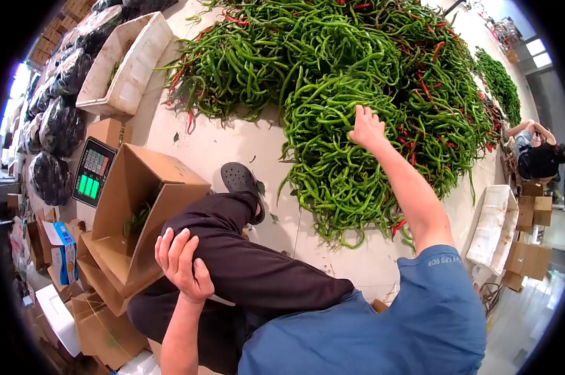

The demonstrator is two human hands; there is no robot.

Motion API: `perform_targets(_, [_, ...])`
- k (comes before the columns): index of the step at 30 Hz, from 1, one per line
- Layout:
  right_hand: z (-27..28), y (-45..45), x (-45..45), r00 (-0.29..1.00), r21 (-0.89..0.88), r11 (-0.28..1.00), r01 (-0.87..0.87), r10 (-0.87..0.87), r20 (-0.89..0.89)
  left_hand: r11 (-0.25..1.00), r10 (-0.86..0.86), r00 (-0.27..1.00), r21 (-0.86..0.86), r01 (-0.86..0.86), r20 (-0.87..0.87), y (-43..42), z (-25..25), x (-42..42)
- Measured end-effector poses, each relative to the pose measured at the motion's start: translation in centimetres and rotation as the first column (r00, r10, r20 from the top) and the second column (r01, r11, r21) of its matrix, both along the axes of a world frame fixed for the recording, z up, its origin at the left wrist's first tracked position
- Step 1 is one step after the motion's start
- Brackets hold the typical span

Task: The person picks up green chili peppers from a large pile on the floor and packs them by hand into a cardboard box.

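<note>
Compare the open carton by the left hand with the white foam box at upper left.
Colour: the carton is plain brown; the foam box is white with dirty smudges.
Shape: the foam box is a long trough; the carton has raised flaps.
Place: the carton is nearer the left hand; the foam box is farther off.
Shared: both open, with something green inside.

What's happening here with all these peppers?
A seated person is reaching out with the right hand onto a big floor heap of green peppers, with some red ones mixed in; whether the fingers have gripped any isn't clear. The left hand looks empty, loosely curled beside an open cardboard box with some green peppers inside. Next to the box is a lit digital display. Off to the right, another person sits near more boxes.
</note>
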State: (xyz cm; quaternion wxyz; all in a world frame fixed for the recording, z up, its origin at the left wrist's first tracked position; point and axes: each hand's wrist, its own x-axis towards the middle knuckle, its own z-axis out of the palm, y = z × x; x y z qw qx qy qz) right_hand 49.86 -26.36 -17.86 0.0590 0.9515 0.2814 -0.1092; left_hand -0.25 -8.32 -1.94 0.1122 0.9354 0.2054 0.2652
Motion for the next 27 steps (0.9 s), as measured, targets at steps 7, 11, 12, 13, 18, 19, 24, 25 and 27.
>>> perform_targets(7, [0.2, 1.9, 0.8, 0.989, 0.015, 0.992, 0.129, -0.127, -0.068, 1.0, -0.022, 1.0, -0.007, 0.022, -0.007, 0.6, -0.5, -0.2])
perform_targets(11, [0.2, 3.0, -0.5, 0.99, -0.034, 0.999, 0.007, -0.002, 0.144, 0.999, -0.037, 0.999, -0.012, 0.037, -0.004, 0.8, -0.5, 0.2])
perform_targets(12, [-0.3, 3.1, -0.2, 0.996, -0.03, 1.0, 0.004, -0.001, 0.09, 0.999, -0.041, 0.999, -0.014, 0.041, 0.003, 0.9, -0.5, 0.2])
perform_targets(13, [-0.9, 3.2, 0.1, 0.999, -0.027, 1.0, 0.0, 0.001, 0.036, 0.999, -0.044, 0.999, -0.017, 0.045, 0.01, 0.9, -0.6, 0.3])
perform_targets(18, [-2.2, 2.5, 3.4, 0.991, 0.017, 0.999, 0.033, -0.031, -0.132, 0.997, -0.069, 0.998, -0.023, 0.069, -0.013, 1.1, -0.3, 0.2])
perform_targets(19, [-2.8, 2.2, 3.8, 0.997, 0.045, 0.999, 0.004, 0.0, -0.084, 0.998, -0.066, 0.998, -0.023, 0.066, -0.005, 1.2, -0.3, 0.2])
perform_targets(24, [-4.9, 1.0, 1.6, 0.993, 0.112, 0.988, -0.107, 0.101, 0.056, 0.998, -0.043, 0.999, -0.05, 0.043, 0.012, 1.0, -0.3, 0.4])
perform_targets(25, [-5.0, 0.6, 0.3, 0.991, 0.105, 0.987, -0.121, 0.113, 0.074, 0.998, -0.033, 0.999, -0.057, 0.034, 0.022, 1.1, -0.3, 0.4])
perform_targets(27, [-5.1, -0.2, -1.1, 0.994, 0.139, 0.986, -0.088, 0.078, 0.078, 0.997, -0.032, 0.999, -0.066, 0.034, 0.024, 1.1, -0.1, 0.4])
